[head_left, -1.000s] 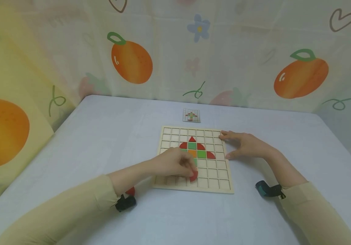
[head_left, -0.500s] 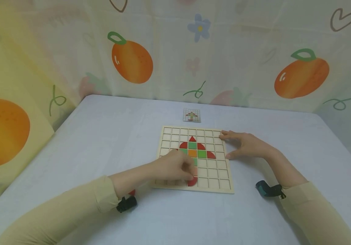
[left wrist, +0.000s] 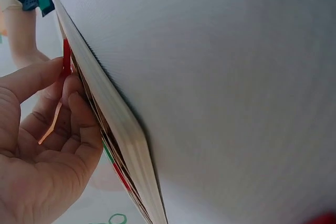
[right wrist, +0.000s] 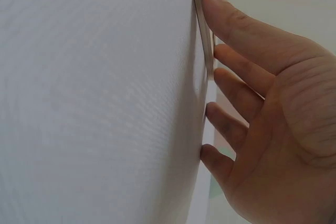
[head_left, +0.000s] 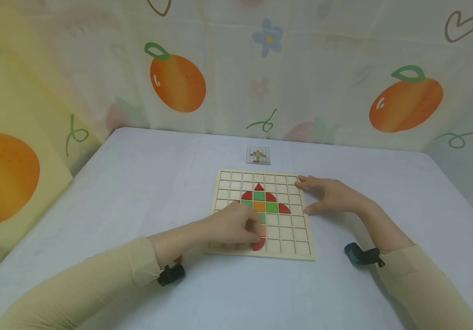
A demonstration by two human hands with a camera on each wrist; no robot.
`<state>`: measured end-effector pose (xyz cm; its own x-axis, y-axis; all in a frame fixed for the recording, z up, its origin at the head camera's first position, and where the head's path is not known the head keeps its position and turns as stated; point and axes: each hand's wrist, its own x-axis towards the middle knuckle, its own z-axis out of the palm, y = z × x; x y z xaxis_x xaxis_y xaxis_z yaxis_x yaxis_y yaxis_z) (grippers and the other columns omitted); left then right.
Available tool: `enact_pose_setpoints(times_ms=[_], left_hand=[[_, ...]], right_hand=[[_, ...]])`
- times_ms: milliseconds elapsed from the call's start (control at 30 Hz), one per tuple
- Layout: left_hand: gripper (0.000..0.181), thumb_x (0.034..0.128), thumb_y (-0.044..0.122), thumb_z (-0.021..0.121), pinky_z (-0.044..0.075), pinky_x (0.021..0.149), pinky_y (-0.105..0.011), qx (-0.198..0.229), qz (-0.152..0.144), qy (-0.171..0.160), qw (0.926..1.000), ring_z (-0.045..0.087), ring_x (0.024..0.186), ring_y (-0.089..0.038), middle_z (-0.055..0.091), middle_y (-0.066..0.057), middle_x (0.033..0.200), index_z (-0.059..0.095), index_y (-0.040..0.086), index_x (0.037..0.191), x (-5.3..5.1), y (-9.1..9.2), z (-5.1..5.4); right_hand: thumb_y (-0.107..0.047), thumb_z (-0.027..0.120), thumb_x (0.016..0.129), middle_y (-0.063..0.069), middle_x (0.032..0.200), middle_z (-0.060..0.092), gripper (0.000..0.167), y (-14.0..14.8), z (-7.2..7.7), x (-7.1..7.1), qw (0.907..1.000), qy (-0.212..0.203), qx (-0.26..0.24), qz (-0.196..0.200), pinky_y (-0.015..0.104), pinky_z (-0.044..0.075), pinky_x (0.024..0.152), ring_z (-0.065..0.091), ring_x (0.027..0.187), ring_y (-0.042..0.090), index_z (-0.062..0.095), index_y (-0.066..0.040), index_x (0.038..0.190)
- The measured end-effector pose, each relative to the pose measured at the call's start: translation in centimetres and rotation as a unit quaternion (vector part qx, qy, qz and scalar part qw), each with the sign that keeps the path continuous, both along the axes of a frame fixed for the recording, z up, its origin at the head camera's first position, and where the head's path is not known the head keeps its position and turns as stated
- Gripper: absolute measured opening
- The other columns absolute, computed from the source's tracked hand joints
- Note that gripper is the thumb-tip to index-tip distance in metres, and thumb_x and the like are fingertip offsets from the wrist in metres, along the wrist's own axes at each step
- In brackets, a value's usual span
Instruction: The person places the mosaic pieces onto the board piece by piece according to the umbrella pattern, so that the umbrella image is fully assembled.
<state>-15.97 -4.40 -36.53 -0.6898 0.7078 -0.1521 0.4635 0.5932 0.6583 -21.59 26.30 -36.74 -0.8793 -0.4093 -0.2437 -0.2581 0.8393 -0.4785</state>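
Note:
A pale wooden grid board [head_left: 294, 250] lies on the table with red, green and orange pieces in its cells. Near its front edge, my left hand [head_left: 232, 223] has thumb and fingers curled at a red quarter-circle piece [head_left: 259, 244], partly covered by the fingertips. In the left wrist view, the thumb and a fingertip pinch this red piece [left wrist: 66, 56] at the board's surface. My right hand [head_left: 335, 195] rests along the board's right edge, fingers spread and loosely bent; in the right wrist view, the thumb [right wrist: 236, 22] touches the board's edge [right wrist: 202, 19].
A small pattern card [head_left: 258, 155] with a similar coloured figure lies behind the board. Another red piece [head_left: 178, 259] is partly hidden by the left wrist. A printed fabric curtain [head_left: 310, 68] hangs beyond the white table [head_left: 170, 156].
My left hand has brought the red quarter-circle piece slightly toward the front and down onto a front cell, then stayed nearly still. The right hand has kept its place.

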Motion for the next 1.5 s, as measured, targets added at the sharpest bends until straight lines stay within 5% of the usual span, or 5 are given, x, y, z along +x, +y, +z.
enact_pose_setpoints(times_ms=[1100, 1500], left_hand=[[0.012, 0.0939, 0.020, 0.074, 0.046, 0.071, -0.023, -0.006, -0.003, -0.006, 1.0000, 0.056, 0.078, -0.010, 0.065, 0.011, 0.077, 0.073, 0.023, 0.082, -0.2, -0.1, -0.1], [0.011, 0.0977, 0.022, 0.072, 0.048, 0.075, -0.022, 0.002, -0.032, -0.012, 0.9994, 0.055, 0.079, -0.008, 0.066, 0.009, 0.078, 0.073, 0.019, 0.087, -0.7, -2.2, 1.0]], right_hand=[[-0.044, 0.086, 0.083, 0.009, 0.171, 0.034, 0.086, -0.2, 0.2, 0.1, 1.0000, -0.005, 0.000, -0.006, 0.071, 0.025, 0.123, 0.022, 0.161, 0.042, 0.051, -0.015, 0.155], [-0.044, 0.086, 0.082, 0.010, 0.171, 0.034, 0.086, -0.1, 0.3, 0.2, 1.0000, -0.007, -0.007, -0.002, 0.071, 0.024, 0.123, 0.022, 0.161, 0.043, 0.051, -0.014, 0.155]])
